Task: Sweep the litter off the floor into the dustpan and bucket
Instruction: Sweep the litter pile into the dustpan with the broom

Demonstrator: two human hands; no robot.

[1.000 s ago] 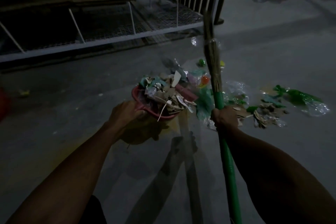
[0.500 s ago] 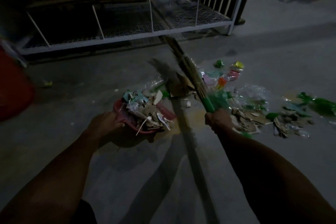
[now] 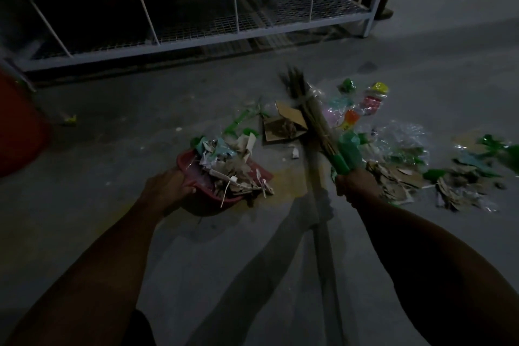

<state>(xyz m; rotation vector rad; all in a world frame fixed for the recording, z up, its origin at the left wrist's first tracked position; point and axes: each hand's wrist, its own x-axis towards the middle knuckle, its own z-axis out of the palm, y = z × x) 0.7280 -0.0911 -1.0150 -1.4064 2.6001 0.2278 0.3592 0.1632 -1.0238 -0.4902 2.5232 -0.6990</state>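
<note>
My left hand [image 3: 165,188] grips the near rim of a red dustpan [image 3: 196,177], held just above the floor and heaped with paper and cardboard scraps. In my right hand [image 3: 355,184] is a broom [image 3: 314,118] with a green handle. Its brown bristles point up and to the left, lifted over the litter. Loose litter [image 3: 398,174] of cardboard bits, green plastic and clear wrappers lies on the floor right of the dustpan. A torn cardboard piece [image 3: 283,123] lies under the bristles. At the left edge a red bucket [image 3: 19,132] shows in part.
A grey metal rack [image 3: 196,45] with a wire-mesh shelf runs across the back, low over the floor. Colourful plastic bottles [image 3: 370,101] lie beyond the broom. A small yellow-green scrap [image 3: 68,118] lies near the bucket. The concrete floor [image 3: 238,275] is dimly lit.
The broom has swung from upright to leaning left over the litter. The view has turned left, and the red bucket has come into sight. The dustpan stays in my left hand.
</note>
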